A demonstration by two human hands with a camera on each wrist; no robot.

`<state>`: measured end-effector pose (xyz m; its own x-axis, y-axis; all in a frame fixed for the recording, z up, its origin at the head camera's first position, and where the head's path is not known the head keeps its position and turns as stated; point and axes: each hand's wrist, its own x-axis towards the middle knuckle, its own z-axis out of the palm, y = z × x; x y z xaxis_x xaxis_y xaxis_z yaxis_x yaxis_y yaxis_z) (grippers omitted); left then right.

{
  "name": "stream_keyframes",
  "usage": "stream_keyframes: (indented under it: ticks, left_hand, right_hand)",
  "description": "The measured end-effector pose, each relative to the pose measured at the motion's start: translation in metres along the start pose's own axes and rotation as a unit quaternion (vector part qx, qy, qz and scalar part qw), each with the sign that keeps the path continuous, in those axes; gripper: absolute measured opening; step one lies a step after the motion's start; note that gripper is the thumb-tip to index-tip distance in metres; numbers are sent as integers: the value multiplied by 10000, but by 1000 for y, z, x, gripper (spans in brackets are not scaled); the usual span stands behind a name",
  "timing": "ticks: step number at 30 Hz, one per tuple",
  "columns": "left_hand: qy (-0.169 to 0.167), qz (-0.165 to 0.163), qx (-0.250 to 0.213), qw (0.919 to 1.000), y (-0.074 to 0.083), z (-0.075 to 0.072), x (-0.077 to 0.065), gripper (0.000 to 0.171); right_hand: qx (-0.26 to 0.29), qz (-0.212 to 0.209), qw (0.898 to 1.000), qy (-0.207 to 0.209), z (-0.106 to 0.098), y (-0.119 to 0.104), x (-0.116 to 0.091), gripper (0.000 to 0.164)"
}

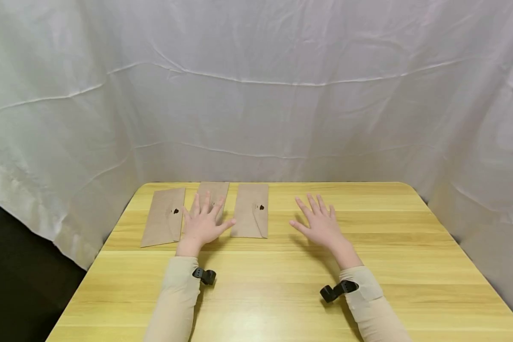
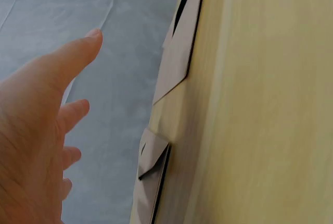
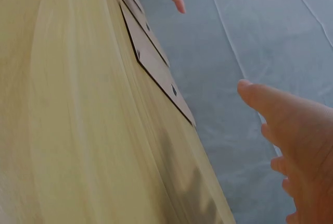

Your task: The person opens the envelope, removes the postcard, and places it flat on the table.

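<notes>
Three flat brown paper envelopes lie on the left half of the wooden table: a left envelope [image 1: 161, 216], a middle envelope [image 1: 215, 187] and a right envelope [image 1: 245, 209]. Each carries a small dark mark. With fingers spread, my left hand [image 1: 202, 228] hovers above the middle envelope and hides much of it; the left wrist view shows a gap between hand and table. My right hand [image 1: 322, 228], fingers also spread, is held over bare wood to the right of the right envelope. Neither hand holds anything.
The wooden table [image 1: 265, 285] has rounded far corners. White cloth [image 1: 282, 118] hangs behind it and along both sides. A black surface [image 1: 21, 280] shows at the lower left. Black wrist cameras sit on both sleeves.
</notes>
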<state>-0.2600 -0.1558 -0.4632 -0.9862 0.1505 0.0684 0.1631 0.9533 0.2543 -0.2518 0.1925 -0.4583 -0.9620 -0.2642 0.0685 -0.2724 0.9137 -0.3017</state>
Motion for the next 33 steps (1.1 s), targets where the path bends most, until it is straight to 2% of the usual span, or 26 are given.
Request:
stream_keyframes:
  ticks: [8,15,19,23,28,33]
  left_hand:
    - [-65,6,-3,10000,1,2,-7,85]
    - [-179,9,-183,9997,6,5,-8,83]
    - [-462,43,-233,9987,13,9,-9,80]
    - [-860,105,1,9962,20,12,-9,76]
    - [-1546,136,91,9878,30,11,-10,73]
    - [-1895,219,232,9814,38,11,-10,71]
  right_hand:
    - [10,111,9999,-97,5,4,-5,79]
    - [-199,-86,9997,-147,12,-1,-2,77]
    - [-356,-290,9987,-201,16,-9,-3,75]
    - [-392,-627,9967,-330,22,-21,-4,73]
    - [-431,-1066,9919,-541,30,-35,-6,71]
    - [-407,-1257,9880,-794,36,-45,-10,71]
